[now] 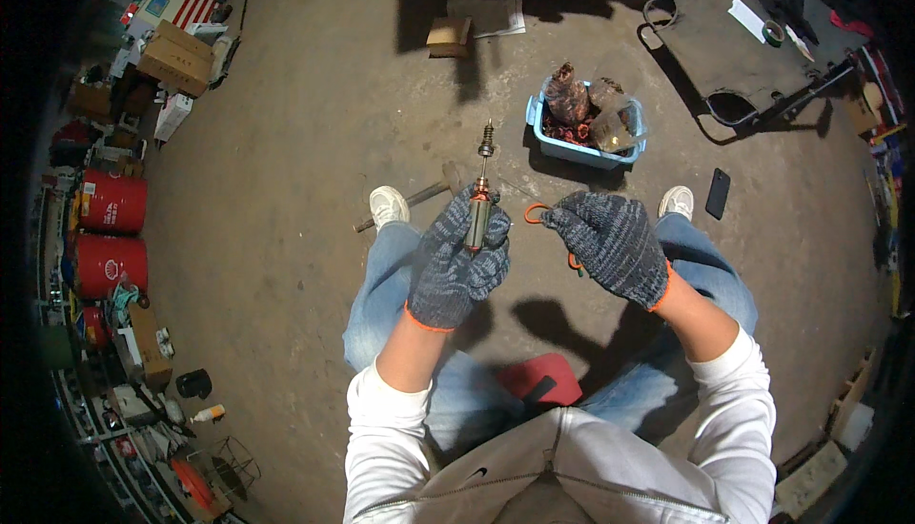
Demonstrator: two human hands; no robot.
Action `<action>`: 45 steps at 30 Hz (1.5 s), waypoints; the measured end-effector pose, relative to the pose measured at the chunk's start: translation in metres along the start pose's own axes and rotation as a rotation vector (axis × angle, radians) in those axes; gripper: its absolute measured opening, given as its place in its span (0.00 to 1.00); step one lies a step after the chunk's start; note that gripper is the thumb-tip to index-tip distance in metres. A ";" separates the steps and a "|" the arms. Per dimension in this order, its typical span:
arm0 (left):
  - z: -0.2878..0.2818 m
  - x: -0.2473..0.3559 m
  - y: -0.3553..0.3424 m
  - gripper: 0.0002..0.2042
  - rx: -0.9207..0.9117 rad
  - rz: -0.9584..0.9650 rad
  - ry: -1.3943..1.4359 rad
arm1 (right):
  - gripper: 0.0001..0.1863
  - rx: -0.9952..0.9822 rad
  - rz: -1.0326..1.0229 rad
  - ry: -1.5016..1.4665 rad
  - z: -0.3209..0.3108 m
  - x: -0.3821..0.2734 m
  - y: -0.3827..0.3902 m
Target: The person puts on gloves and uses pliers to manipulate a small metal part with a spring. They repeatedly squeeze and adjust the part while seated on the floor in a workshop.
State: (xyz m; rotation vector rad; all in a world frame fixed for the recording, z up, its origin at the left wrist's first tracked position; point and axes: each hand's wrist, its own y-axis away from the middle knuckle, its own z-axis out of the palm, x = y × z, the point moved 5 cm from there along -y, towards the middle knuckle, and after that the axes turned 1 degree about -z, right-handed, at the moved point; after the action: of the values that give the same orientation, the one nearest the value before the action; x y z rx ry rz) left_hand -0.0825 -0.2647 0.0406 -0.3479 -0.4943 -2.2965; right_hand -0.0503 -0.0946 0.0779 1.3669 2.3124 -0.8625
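Observation:
My left hand (450,271), in a grey knit glove, grips a small motor armature (477,219) upright, with copper windings, a steel core and a spring-like part on its shaft. To its right, my gloved right hand (605,243) is closed on an orange-handled tool (537,212), partly hidden by the fingers; a thin metal part points toward the armature. A hammer (419,196) lies on the floor behind my left hand, between my feet. Beyond my hands sits a blue plastic bin (581,156) with dark bagged items and reddish scrap in it.
A black phone (719,193) lies right of my foot. A folding cot (724,57) stands at back right. Cardboard boxes (176,57), red drums (111,267) and clutter line the left side. A red pad (538,376) is between my legs. Cardboard (448,38) lies at the back.

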 end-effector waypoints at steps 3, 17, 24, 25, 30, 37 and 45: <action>0.000 -0.001 0.002 0.19 -0.001 0.001 0.045 | 0.17 -0.130 0.013 -0.036 0.007 -0.001 0.002; 0.010 0.002 0.005 0.24 0.126 0.076 -0.321 | 0.19 -0.179 -0.091 0.024 0.009 -0.007 0.007; 0.012 0.004 0.011 0.18 0.195 0.075 -0.496 | 0.14 -0.082 -0.103 0.002 0.011 -0.006 0.006; 0.012 0.005 0.012 0.17 0.147 0.083 -0.488 | 0.14 -0.104 -0.093 0.027 0.014 -0.005 0.006; -0.009 0.001 0.010 0.15 0.428 0.198 -1.548 | 0.11 0.081 -0.107 0.061 0.023 -0.010 0.010; -0.030 -0.016 0.003 0.13 0.196 0.136 -0.297 | 0.17 -0.115 -0.168 0.117 0.033 -0.010 0.016; -0.024 -0.006 0.007 0.10 0.152 0.318 -1.531 | 0.18 0.006 -0.303 -0.294 0.044 0.004 0.014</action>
State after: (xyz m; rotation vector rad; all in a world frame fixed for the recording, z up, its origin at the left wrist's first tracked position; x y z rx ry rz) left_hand -0.0752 -0.2761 0.0189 -1.9307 -1.1763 -1.2774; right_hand -0.0416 -0.1157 0.0374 0.8325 2.3114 -1.0783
